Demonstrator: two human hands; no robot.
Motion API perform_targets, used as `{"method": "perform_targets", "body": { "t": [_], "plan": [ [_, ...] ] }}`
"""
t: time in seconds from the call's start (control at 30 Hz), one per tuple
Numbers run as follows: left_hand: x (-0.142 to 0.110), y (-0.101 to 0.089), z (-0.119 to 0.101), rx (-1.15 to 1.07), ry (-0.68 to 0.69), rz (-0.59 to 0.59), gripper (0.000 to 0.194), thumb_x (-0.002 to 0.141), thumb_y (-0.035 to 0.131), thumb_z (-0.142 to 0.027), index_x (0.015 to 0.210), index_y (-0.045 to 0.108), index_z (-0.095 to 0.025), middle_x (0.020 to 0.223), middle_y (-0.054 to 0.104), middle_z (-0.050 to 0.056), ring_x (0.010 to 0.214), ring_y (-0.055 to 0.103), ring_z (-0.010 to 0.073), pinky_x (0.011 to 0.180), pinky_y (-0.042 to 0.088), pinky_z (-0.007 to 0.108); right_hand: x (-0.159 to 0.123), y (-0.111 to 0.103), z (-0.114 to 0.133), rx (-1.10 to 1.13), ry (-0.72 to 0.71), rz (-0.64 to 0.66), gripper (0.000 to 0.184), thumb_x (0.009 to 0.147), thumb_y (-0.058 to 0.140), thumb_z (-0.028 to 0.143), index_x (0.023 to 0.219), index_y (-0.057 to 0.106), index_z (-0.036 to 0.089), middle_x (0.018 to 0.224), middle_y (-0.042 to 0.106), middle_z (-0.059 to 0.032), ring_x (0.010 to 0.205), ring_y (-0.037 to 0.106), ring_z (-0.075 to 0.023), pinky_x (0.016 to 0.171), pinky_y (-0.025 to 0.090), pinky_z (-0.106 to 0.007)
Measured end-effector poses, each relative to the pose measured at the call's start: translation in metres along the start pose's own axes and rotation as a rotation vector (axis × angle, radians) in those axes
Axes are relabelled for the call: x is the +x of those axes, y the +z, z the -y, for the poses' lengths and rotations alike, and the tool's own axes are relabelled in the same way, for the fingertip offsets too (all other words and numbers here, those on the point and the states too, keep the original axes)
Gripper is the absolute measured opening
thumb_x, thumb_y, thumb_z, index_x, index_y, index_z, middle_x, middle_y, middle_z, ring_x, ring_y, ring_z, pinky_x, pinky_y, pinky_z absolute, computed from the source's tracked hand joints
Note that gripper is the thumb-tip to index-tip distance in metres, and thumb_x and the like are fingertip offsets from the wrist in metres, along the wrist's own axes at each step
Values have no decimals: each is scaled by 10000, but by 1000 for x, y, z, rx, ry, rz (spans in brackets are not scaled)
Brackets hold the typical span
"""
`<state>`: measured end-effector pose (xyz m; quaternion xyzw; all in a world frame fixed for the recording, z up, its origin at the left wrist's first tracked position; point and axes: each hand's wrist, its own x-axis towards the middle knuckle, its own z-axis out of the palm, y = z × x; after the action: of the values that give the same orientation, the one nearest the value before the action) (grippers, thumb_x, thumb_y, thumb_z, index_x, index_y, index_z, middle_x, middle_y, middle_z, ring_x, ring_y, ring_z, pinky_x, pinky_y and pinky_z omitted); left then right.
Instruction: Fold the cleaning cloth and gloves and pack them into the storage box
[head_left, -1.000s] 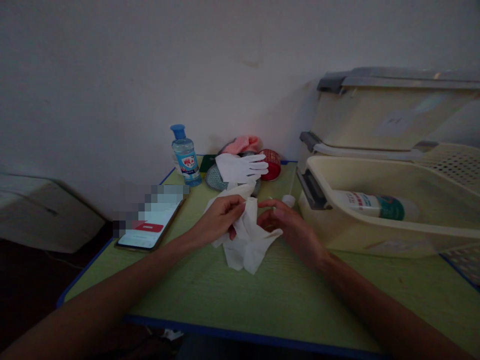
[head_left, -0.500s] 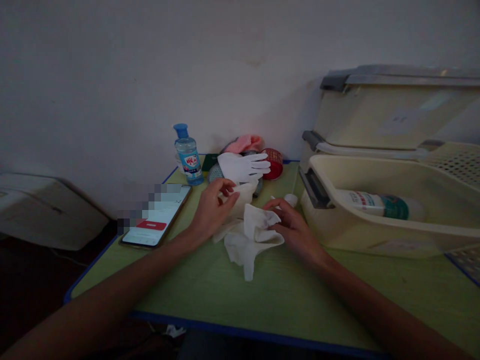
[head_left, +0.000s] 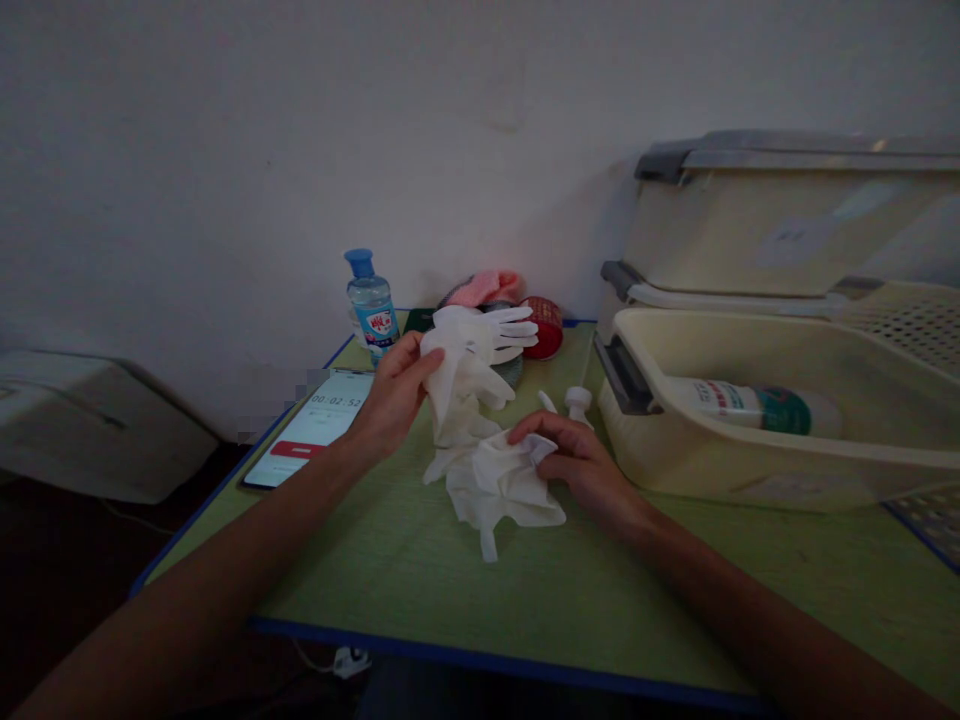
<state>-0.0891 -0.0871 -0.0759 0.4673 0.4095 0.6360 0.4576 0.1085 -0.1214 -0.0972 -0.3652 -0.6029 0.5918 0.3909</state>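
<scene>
My left hand point(head_left: 391, 396) is closed on a white glove point(head_left: 459, 392) and holds it up off the green table point(head_left: 585, 590), its cuff hanging down. My right hand point(head_left: 581, 468) rests on the table with its fingers pinched on a second, crumpled white glove point(head_left: 501, 488) that lies there. A third white glove point(head_left: 504, 330) lies flat farther back, fingers pointing right.
A phone point(head_left: 315, 428) with a lit screen lies left of my left hand. At the back stand a small blue-capped bottle point(head_left: 371, 305), a pink cloth point(head_left: 487, 287) and a red round tin point(head_left: 546, 327). A cream plastic bin point(head_left: 765, 470) holding a bottle point(head_left: 739, 408) fills the right side. A small white pump cap point(head_left: 578, 401) stands near it.
My left hand has lifted one glove up and away from the pile. My right hand has pressed down onto the other glove on the table.
</scene>
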Motion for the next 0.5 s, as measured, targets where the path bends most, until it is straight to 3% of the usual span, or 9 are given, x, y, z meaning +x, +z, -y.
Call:
{"method": "perform_targets", "body": {
  "t": [0.1, 0.3, 0.4, 0.5],
  "plan": [
    [-1, 4, -5, -217, -175, 32, 184, 633, 608, -133, 793, 522, -160, 753, 584, -19, 652, 537, 100, 627, 425, 219, -1, -1, 1, 121, 6, 24, 283, 530, 510, 116, 784, 604, 197, 712, 557, 17, 595, 458, -105, 504, 313, -217],
    [-4, 1, -11, -273, -240, 129, 430, 496, 541, 28, 881, 569, -163, 838, 651, 0, 816, 614, 158, 779, 465, 288, -4, 0, 5, 170, -29, 45, 167, 650, 678, 257, 773, 583, 196, 704, 558, 19, 581, 493, -97, 493, 358, -213],
    [-5, 2, -6, -244, -306, 130, 380, 532, 532, -14, 875, 584, -170, 806, 656, -2, 804, 628, 166, 776, 479, 295, -4, 1, 5, 144, -33, 59, 161, 651, 702, 242, 741, 577, 196, 669, 535, 33, 550, 473, -83, 468, 356, -199],
    [-7, 8, 4, -215, -421, 158, 249, 648, 560, -153, 896, 570, -161, 733, 647, 19, 687, 623, 171, 663, 493, 291, -4, 1, 4, 139, -13, 85, 175, 665, 684, 219, 819, 604, 204, 726, 559, 24, 581, 500, -91, 488, 385, -207]
  ]
}}
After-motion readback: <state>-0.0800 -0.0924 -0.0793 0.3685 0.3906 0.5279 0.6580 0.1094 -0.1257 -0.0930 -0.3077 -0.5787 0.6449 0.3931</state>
